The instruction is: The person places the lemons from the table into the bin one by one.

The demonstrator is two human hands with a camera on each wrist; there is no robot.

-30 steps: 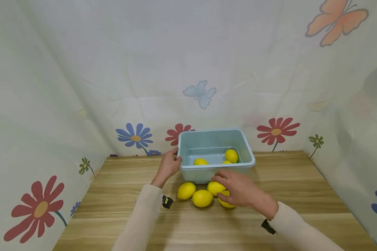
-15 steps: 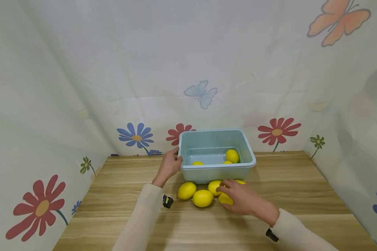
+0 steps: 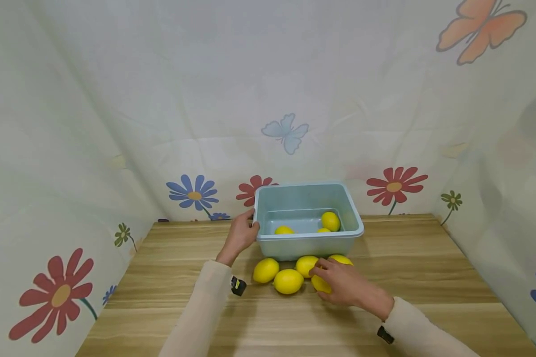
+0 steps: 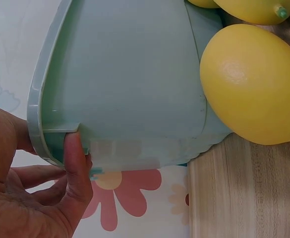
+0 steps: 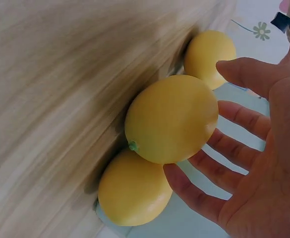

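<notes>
My left hand [image 3: 241,234] grips the left rim of a pale blue-green plastic bin [image 3: 310,245]; in the left wrist view its thumb [image 4: 76,166] presses under the rim. My right hand [image 3: 346,283] is lowered over a yellow lemon [image 3: 320,283] in front of the bin and partly hides it. Seen from the right wrist, the fingers [image 5: 234,148] are spread behind this lemon [image 5: 172,119], with the thumb apart from it. Another lemon [image 3: 341,259] shows behind the hand. Further left lie more lemons, including one at the front [image 3: 288,281].
Inside the bin are several lemons, one [image 3: 330,221] at the right and one [image 3: 284,230] nearer the left. The bin stands near the back of a wooden table [image 3: 183,277], before a hanging cloth [image 3: 214,99] printed with flowers and butterflies.
My right hand has drawn back from the bin's front wall and shifted slightly right, uncovering a lemon behind it. One lemon in the bin has rocked slightly. The left hand stays put.
</notes>
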